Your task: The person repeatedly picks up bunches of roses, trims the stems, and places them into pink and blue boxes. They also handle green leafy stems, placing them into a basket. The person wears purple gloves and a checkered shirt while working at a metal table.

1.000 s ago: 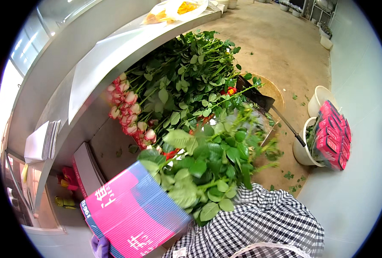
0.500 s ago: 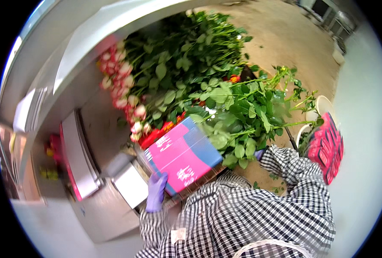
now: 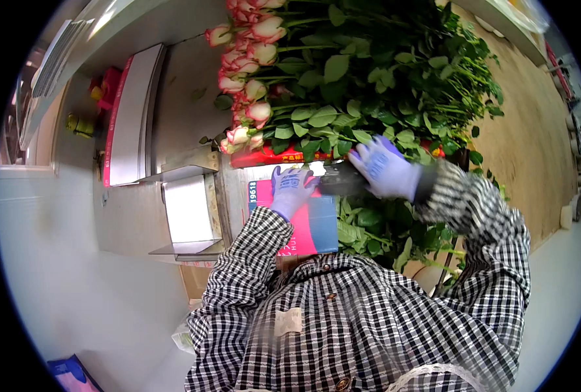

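Note:
A pink and blue cardboard wrap [image 3: 323, 225] lies in front of me, with leafy green stems [image 3: 362, 228] coming out of its right side. My left hand [image 3: 292, 191], in a purple glove, holds the wrap near its far edge, fingers bent over it. Beside those fingers is a black stapler-like tool [image 3: 341, 179], partly blurred. My right hand [image 3: 387, 168], gloved alike, is closed over the tool's right end; its grip is smeared by motion. Just beyond both hands, a red strip [image 3: 264, 158] runs along the bench below the pile of pink-edged white roses [image 3: 264, 52].
White-faced cardboard sheets [image 3: 132, 121] lean at the left, near a metal holder with white paper [image 3: 187, 209]. A light wall [image 3: 49, 242] stands to the left. Tan floor [image 3: 522, 130] shows at the right. A blue and pink package [image 3: 75, 374] sits at the lower left.
My view has turned and straightened. My right hand has come from the stems to above the wrap, now with the black tool. The left hand has moved from the wrap's left side onto its far edge.

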